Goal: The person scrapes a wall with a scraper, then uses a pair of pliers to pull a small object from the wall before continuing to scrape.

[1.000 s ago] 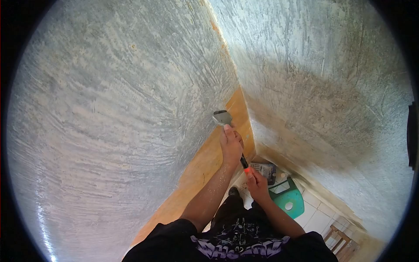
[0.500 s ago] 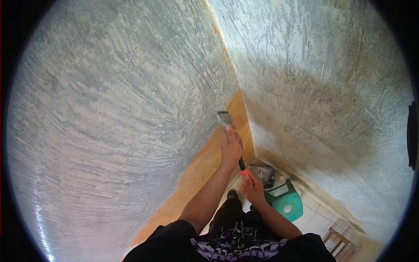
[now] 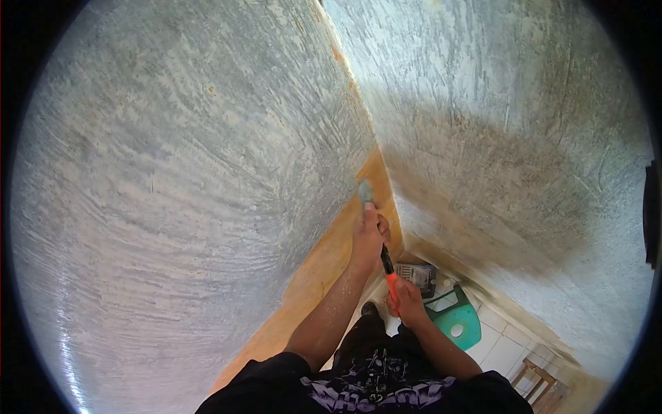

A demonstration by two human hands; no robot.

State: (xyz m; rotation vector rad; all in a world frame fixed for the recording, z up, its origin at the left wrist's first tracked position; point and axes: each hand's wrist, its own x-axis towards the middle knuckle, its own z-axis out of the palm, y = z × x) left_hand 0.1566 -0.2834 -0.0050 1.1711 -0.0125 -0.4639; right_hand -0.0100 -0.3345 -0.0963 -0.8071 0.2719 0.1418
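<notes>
My left hand is wrapped round the upper part of a long-handled scraper, its thumb pointing up toward the blade. Lower down, my right hand grips the orange end of the same handle, whose middle stretch is black. The scraper's flat blade, blurred by motion, lies over the boundary between the rough grey surface of the left wall and its orange-painted band, close to the corner.
Rough grey plaster covers the right wall, which meets the left wall in a corner. Below, a green plastic stool and a dark tray are on the tiled floor. A wooden frame piece shows at lower right.
The scraper blade has moved slightly down and right, from the grey surface to the edge of the orange band. Both hands have shifted down a little with it, still gripping the handle.
</notes>
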